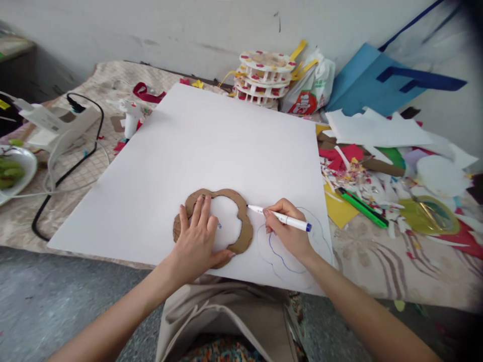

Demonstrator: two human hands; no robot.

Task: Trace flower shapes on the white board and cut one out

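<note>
A large white board (211, 141) lies before me. Near its front edge rests a brown cardboard flower-shaped ring (246, 234) with a scalloped outline and an open middle. My left hand (198, 236) presses down on the ring's left side, fingers spread and thumb on its lower rim. My right hand (289, 229) grips a white marker (298, 222) with a blue end, its tip touching the ring's right outer edge. Under and around the right hand, a drawn blue flower outline (281, 259) shows on the board, partly covered. A small blue mark sits inside the ring.
Right of the board lie a green utility knife (364, 207), a yellow tape roll (430, 216) and paper scraps (350, 156). A tiered white model (264, 75), plastic bag (311, 83) and blue bag (370, 80) stand behind. A glue gun (131, 118) and power strip (62, 123) are left.
</note>
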